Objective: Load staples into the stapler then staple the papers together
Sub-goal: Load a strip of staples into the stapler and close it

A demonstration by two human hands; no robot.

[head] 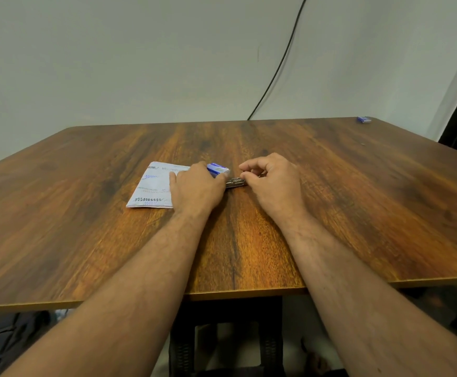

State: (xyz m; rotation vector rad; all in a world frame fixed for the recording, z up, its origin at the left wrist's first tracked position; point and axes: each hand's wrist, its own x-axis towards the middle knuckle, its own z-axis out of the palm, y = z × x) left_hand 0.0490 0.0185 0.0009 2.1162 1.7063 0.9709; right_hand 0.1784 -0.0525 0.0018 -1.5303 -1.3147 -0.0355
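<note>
Papers (153, 186) lie left of centre on the bench (358, 213), well clear of every edge. The left hand (196, 187) covers their right edge, fingers curled on a blue box (217, 169). The right hand (273, 180) pinches the metal stapler (235, 183) between them.

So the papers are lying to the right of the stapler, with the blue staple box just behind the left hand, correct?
Not quite. The head view shows the papers lying to the left of the stapler, partly under the left hand. The rest holds: the blue staple box sits just behind that hand.
</note>
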